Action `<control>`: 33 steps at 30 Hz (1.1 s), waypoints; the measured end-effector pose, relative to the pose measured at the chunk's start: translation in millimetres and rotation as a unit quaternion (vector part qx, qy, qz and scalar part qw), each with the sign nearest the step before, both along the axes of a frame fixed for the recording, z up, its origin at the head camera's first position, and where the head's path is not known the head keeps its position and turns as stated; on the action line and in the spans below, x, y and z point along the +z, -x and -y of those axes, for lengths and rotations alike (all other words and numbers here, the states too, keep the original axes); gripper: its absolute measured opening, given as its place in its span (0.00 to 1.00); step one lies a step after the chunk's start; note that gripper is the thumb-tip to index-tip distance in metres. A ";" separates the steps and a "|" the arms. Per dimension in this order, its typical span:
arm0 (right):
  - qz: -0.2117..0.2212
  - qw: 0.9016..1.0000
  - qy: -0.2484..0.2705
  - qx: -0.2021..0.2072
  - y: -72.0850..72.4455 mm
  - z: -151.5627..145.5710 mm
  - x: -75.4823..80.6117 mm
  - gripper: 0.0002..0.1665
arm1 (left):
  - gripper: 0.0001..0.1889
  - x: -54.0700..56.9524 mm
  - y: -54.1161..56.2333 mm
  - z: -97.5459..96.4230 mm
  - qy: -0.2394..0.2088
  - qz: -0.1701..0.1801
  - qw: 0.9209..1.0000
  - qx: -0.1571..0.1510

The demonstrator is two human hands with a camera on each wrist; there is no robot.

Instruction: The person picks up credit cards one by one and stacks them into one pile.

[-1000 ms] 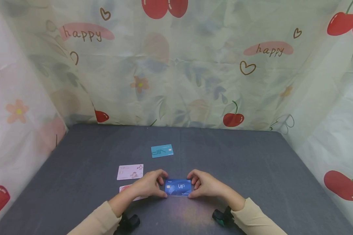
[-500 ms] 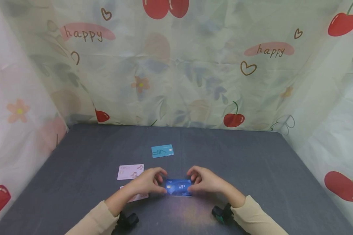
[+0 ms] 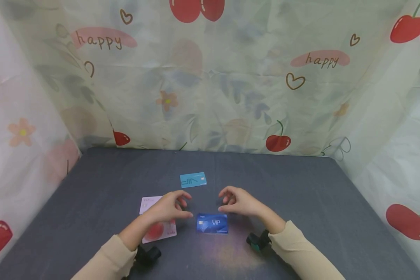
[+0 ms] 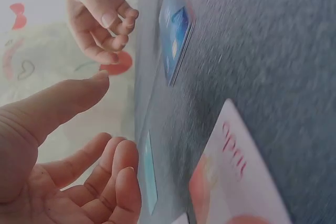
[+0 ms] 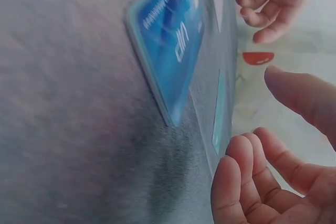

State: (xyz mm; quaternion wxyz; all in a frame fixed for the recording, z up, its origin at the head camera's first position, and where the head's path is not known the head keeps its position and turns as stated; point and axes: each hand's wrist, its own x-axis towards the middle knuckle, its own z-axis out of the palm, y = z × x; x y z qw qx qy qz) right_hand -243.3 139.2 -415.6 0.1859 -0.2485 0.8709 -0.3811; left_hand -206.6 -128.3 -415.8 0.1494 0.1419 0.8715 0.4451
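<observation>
A blue VIP card (image 3: 212, 225) lies flat on the dark table in front of me. Seen from the left wrist, the blue card (image 4: 175, 27) has a layered edge, like a small stack. My left hand (image 3: 168, 207) hovers to its upper left, fingers loosely bent, holding nothing. On the other side, my right hand (image 3: 241, 202) is raised above the card's right end, thumb and fingers apart. Under the left hand and forearm lie a pale pink card (image 3: 147, 202) and a pink card with red round shapes (image 3: 166, 230), both partly covered.
Farther back on the dark tabletop (image 3: 283, 186) is a teal VIP card (image 3: 193, 180), its lettering upside down to me. A printed fabric curtain (image 3: 210, 97) rises behind the table and along both sides.
Both hands have let go of the blue card, risen and moved away toward the back, the left one also leftward. The blue card stays in place; more of the red-patterned card shows.
</observation>
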 end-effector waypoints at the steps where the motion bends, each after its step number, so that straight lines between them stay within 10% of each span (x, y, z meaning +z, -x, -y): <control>1: 0.000 1.000 0.000 -0.002 2.6 1.4 0.8 0.24 | 0.28 0.7 1.5 1.4 -0.003 0.009 1.000 0.010; 21: -0.009 0.999 0.006 -0.045 52.2 34.6 5.6 0.24 | 0.28 -4.5 38.6 13.0 0.014 0.003 0.990 0.140; 33: -0.018 0.995 -0.031 -0.092 71.6 52.2 -1.6 0.25 | 0.29 -11.2 56.3 11.7 0.023 0.011 0.987 0.158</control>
